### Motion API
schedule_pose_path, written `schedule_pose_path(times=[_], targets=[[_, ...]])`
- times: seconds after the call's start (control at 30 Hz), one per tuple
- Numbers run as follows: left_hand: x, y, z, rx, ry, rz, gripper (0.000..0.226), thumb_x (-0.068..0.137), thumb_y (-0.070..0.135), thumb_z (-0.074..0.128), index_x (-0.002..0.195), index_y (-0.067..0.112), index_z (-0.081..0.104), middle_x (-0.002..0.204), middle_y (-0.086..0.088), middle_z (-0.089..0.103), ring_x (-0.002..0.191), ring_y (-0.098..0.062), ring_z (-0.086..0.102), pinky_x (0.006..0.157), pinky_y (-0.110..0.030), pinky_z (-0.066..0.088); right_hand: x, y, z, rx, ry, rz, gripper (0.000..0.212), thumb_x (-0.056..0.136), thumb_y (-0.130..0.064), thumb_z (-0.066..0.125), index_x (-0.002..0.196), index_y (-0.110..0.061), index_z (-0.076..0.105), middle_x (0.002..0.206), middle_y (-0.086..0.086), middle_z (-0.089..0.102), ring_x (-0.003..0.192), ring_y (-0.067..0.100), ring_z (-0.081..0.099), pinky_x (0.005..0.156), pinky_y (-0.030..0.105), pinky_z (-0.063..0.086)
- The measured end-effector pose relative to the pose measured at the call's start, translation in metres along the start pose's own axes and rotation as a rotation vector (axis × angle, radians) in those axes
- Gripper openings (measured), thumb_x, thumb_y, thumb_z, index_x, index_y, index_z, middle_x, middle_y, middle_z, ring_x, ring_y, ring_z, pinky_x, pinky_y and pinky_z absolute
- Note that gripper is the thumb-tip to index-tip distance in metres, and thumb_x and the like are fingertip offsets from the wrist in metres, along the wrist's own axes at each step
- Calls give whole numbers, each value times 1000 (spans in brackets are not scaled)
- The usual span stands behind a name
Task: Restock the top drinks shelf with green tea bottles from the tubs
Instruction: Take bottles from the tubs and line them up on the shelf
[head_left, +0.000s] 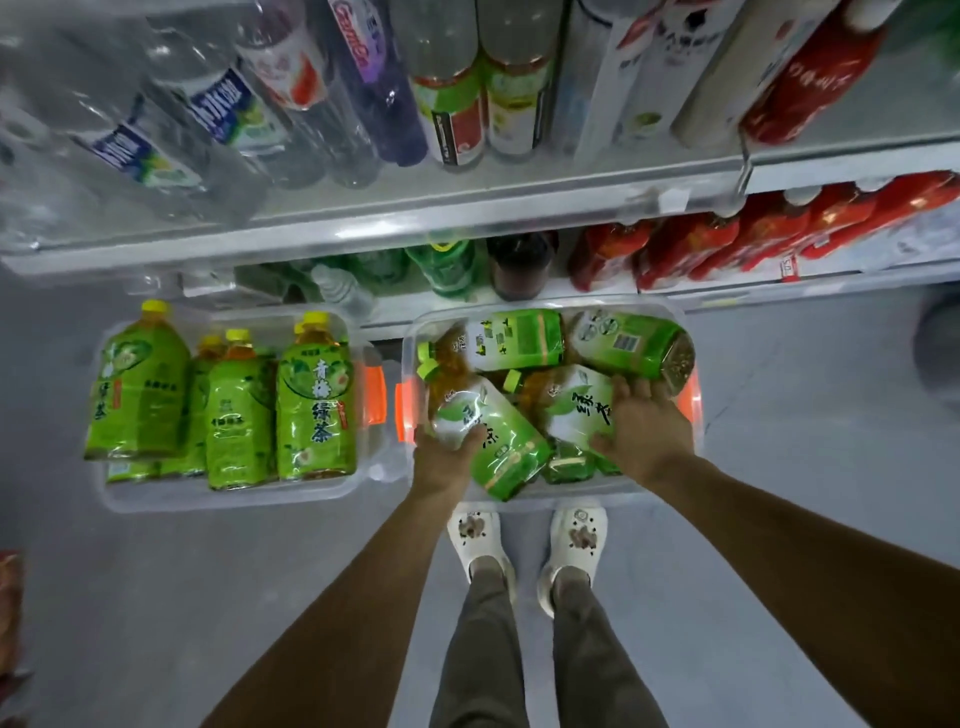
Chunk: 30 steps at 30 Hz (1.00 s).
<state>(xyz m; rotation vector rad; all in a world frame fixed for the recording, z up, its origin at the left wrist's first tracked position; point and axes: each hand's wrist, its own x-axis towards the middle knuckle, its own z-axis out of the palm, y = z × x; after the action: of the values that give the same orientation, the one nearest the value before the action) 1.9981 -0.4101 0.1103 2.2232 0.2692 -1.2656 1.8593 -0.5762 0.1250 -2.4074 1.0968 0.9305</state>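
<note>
Both hands are down in the right tub (691, 415), which sits on the floor at about five o'clock from the frame's centre, just ahead of the person's white clogs (524, 545). The left hand (444, 457) has its fingers curled round the body of a green tea bottle (488, 441) that lies tilted with its green cap toward eleven o'clock; the right hand (647, 431) wraps a second green tea bottle (576, 410) just beside it, cap also toward eleven. More bottles lie jumbled under and behind these, so a clean lift probably means drawing each one straight up rather than dragging it sideways across its neighbours. Gripping mid-body, as both hands appear to do, should keep the weight balanced; a hold nearer the neck could let the heavy base swing. The left tub (228, 499), at about eight o'clock, holds yellow-capped green tea bottles (311, 405) standing upright, which look easier to pick. The shelves (467, 218) rise at twelve o'clock; the top one is not clearly in view, so both bottles will likely need turning upright on the way up.
</note>
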Motion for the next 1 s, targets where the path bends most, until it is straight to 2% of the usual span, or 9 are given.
schedule_pose_path(times=[0.23, 0.33, 0.43, 0.6, 0.7, 0.8, 0.87, 0.93, 1.0], targets=[[30, -16, 21, -243, 35, -141, 109, 74, 59, 80, 155, 11, 25, 148, -13, 51, 132, -34, 52, 109, -50, 45, 10, 1, 14, -118, -1, 11, 111, 64, -75, 70, 142, -7, 31, 134, 10, 44, 125, 29, 38, 112, 39, 29], [39, -21, 18, -374, 13, -189, 136, 32, 80, 85, 145, 17, 43, 142, -8, 57, 127, -30, 57, 106, -51, 49, 13, 2, 16, -65, -64, 11, 112, 62, -80, 68, 142, -9, 35, 139, 14, 39, 132, 33, 34, 110, 41, 30], [48, -26, 18, -433, -11, -241, 158, 2, 81, 83, 143, 20, 46, 138, -7, 59, 122, -30, 60, 98, -51, 54, 16, 4, 20, 239, -103, 68, 119, 60, -73, 77, 147, -8, 26, 147, 17, 34, 137, 35, 32, 112, 44, 34], [46, -23, 15, -476, -73, -258, 148, 3, 70, 91, 136, 22, 49, 128, -5, 64, 114, -29, 64, 90, -49, 58, 29, 8, 18, 525, -249, 130, 138, 32, -79, 81, 141, -12, 28, 137, 8, 53, 125, 31, 53, 108, 49, 42], [49, -29, 9, -455, -115, -259, 124, 17, 68, 94, 126, 21, 60, 121, -4, 69, 109, -24, 67, 88, -45, 59, 33, 9, 23, 463, -295, 171, 129, 43, -81, 78, 142, -13, 32, 142, 11, 51, 132, 34, 46, 115, 49, 28], [46, -26, 4, -443, -176, -282, 100, 35, 60, 97, 120, 18, 66, 114, -5, 74, 107, -23, 69, 93, -44, 58, 30, 7, 28, 450, -365, 217, 124, 29, -94, 67, 126, -19, 49, 137, 16, 54, 126, 35, 50, 108, 47, 40], [43, -21, 4, -472, -204, -278, 82, 50, 48, 97, 120, 16, 67, 106, -6, 77, 101, -24, 72, 94, -46, 58, 26, 8, 34, 531, -419, 257, 137, 26, -93, 70, 137, -16, 46, 141, 17, 50, 126, 35, 50, 105, 48, 44], [39, -18, 9, -514, -208, -275, 94, 40, 44, 100, 123, 15, 66, 103, -9, 78, 95, -28, 75, 89, -52, 59, 20, 7, 36, 674, -434, 291, 142, 29, -84, 79, 144, -11, 39, 142, 16, 50, 125, 34, 51, 105, 48, 45], [41, -20, 13, -529, -178, -277, 111, 25, 48, 100, 124, 15, 64, 105, -10, 77, 93, -30, 75, 83, -55, 60, 14, 6, 40, 831, -401, 326, 128, 41, -69, 88, 142, -7, 40, 141, 17, 51, 126, 34, 51, 105, 42, 43]])
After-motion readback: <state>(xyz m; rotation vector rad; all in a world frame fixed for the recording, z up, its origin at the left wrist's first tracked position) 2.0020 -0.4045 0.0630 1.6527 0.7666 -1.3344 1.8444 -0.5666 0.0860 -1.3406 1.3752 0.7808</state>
